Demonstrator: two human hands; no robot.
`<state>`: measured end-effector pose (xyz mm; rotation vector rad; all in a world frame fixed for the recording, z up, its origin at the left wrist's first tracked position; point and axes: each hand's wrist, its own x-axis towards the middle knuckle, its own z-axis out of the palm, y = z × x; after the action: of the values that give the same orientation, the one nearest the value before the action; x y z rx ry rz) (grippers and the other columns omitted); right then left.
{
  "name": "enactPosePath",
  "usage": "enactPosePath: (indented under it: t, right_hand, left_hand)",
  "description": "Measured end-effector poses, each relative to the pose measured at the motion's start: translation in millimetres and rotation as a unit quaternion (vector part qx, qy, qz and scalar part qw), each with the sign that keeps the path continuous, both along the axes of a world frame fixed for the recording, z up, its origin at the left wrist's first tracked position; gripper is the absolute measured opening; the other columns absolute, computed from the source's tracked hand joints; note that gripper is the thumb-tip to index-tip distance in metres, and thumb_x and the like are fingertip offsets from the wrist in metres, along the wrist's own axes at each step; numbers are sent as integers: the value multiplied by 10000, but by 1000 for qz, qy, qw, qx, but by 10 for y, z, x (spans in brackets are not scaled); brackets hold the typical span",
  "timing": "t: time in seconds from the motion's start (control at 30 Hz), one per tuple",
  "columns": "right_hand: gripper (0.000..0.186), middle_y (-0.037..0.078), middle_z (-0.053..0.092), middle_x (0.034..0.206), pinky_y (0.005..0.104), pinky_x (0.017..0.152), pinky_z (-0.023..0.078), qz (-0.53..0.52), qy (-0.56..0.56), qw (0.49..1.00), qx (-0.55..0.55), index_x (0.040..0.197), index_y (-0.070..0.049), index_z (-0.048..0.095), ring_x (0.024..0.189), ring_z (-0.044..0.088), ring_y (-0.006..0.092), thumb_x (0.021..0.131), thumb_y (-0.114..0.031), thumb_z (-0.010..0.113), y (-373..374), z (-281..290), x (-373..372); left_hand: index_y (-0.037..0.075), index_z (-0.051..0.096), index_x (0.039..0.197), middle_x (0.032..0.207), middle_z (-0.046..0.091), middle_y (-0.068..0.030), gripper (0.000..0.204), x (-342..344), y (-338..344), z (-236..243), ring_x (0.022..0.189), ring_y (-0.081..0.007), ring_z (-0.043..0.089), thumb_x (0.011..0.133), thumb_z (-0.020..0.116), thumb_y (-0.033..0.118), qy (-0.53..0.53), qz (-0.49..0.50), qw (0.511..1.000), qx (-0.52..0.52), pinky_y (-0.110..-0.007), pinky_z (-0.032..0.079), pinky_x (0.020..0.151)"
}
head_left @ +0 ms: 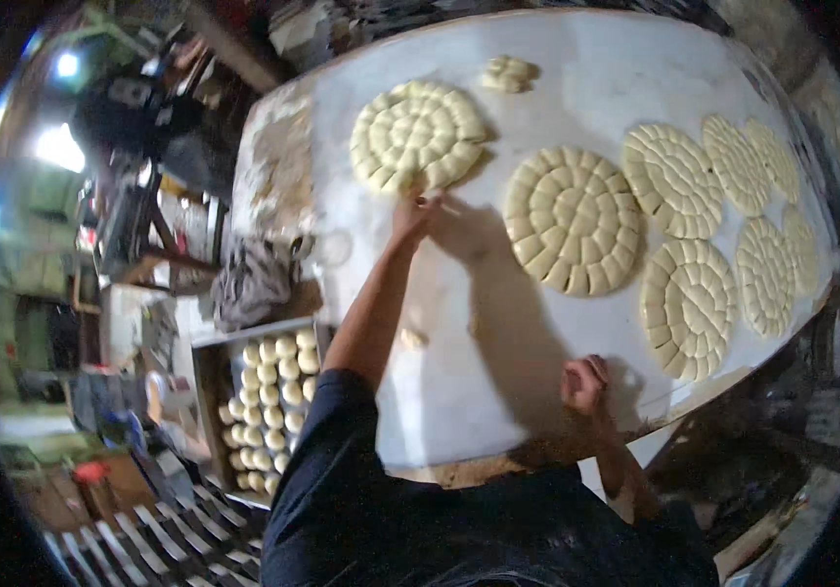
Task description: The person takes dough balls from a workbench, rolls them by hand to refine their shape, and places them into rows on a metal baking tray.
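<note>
My left hand (412,213) reaches to the lower edge of a segmented pale dough round (410,132) at the upper middle of the white table (381,293), its fingers closed at that edge. My right hand (584,383) is curled near the front edge, away from the dough; whatever it holds, if anything, is hidden. Another segmented round (569,217) lies right of my left hand. A small clump of dough (506,74) sits behind them, and a scrap (412,338) lies nearer me.
Several more dough rounds (686,308) cover the right side. A tray of dough balls (273,396) stands beside the table at lower left, below a grey cloth (254,284). A person in dark clothing (117,117) is at upper left. Slatted racking (166,533) is at bottom left.
</note>
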<state>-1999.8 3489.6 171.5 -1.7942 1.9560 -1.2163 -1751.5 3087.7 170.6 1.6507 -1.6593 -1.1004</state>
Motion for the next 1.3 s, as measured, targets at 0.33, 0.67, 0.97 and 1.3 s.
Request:
enactPosePath:
  t: [0.33,0.67,0.97,1.3]
  right_hand:
    - [90,119,580,792,449,770,431,-111,-1,993,-24,851,-69,602,808,567,333,830,-129,666,65,-120,-444]
    - [114,72,633,875,325,636,478,-100,-163,981,1,928,-49,624,750,590,183,862,-127,673,18,-93,-316]
    - [276,60,616,1061,330,860,507,140,-331,933,20,1181,-32,580,960,591,152,975,-205,642,421,-101,1454]
    - [316,173,584,928,478,868,462,125,64,989,41,1001,-25,604,909,558,356,936,-334,605,700,139,-381]
  left_hand:
    - [-35,689,1061,961,697,-145,565,-750,-440,-528,853,-241,656,834,761,477,-54,143,971,-184,-376,525,704]
    - [42,397,1386,1138,571,-132,694,-69,2846,67,960,-198,601,903,763,379,370,147,914,81,-309,534,714]
    - [50,617,1199,985,689,-52,258,624,4163,-52,907,-109,621,1005,641,219,263,-25,962,-70,-262,506,782]
    - [47,602,1057,1067,573,-188,180,1501,4413,-160,1059,-401,507,900,619,134,-192,-197,921,-276,-518,395,964]
